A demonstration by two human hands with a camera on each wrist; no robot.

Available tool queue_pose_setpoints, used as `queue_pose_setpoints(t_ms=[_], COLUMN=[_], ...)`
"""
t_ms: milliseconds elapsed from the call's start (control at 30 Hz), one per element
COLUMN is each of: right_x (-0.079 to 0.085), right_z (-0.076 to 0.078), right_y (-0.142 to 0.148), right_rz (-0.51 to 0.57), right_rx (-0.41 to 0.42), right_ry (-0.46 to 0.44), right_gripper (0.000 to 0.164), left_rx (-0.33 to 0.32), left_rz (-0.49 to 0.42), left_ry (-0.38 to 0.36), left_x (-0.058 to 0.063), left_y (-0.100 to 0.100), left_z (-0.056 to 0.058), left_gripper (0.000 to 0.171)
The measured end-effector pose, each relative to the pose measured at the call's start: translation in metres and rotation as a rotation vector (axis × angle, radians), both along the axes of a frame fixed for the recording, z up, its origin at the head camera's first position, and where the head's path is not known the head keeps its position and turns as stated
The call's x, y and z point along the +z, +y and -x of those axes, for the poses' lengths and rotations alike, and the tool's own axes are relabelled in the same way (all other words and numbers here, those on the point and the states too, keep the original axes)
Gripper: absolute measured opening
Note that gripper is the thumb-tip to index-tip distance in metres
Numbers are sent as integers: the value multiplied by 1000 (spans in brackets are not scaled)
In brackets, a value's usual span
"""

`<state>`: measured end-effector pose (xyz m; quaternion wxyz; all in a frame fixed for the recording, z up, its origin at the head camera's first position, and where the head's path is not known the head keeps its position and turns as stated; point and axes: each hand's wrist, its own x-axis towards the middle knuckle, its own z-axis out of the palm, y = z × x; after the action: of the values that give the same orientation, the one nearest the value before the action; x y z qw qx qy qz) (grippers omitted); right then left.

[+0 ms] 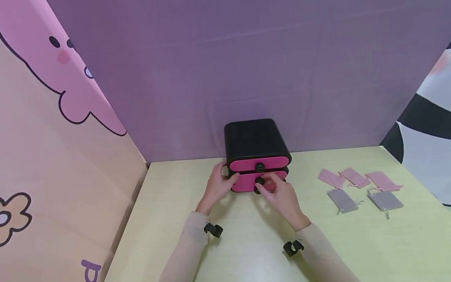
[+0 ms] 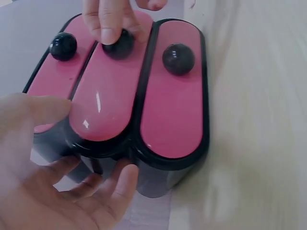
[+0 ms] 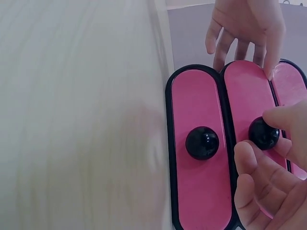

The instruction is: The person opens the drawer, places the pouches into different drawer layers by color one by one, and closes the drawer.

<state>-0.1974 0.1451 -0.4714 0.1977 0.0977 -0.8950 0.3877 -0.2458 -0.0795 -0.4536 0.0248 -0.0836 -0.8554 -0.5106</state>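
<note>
A black drawer box (image 1: 251, 137) with three pink drawer fronts and round black knobs stands at the back of the table. With thumb and fingers my right hand (image 1: 283, 197) pinches the middle drawer's knob (image 2: 120, 46). My left hand (image 1: 215, 187) grips the box's left side, thumb at the left end of the middle front (image 2: 108, 96), fingers along the black side. The top knob (image 1: 260, 167) and the bottom knob (image 3: 202, 143) are untouched. In the head view the middle front overlaps most of the bottom drawer.
On the right of the table (image 1: 352, 250) lie three pink drawstring pouches (image 1: 383, 181) and two grey ones (image 1: 343, 200). A purple cloth wall (image 1: 183, 98) rises right behind the box. A printed panel (image 1: 70, 156) borders the table on the left.
</note>
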Motion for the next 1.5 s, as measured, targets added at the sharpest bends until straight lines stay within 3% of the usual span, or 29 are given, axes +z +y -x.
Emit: queue_pose_setpoints(t_ms=[200,533,733,1167,1500], right_x=[0,-3,-3,-5,-6], right_z=[-3,-7,-11,-12,-14], right_y=[2,4,5,4,7], right_rz=[-2,15,23,33,56], right_rx=[2,19,24,44,44], right_ry=[-14,-26,-20,-18,15], right_gripper=[28,27,27,26,25], left_rx=[-19,-27,-65,-57,-43], left_rz=[-19,-32,-44,-233,-128], left_ry=[-29,-60,-124,-155,-116], left_x=[3,-4,-9,-7,-2], left_y=[-1,-2,-4,-3,-4], left_z=[1,5,8,9,5], left_gripper=[67,67,68,67,68])
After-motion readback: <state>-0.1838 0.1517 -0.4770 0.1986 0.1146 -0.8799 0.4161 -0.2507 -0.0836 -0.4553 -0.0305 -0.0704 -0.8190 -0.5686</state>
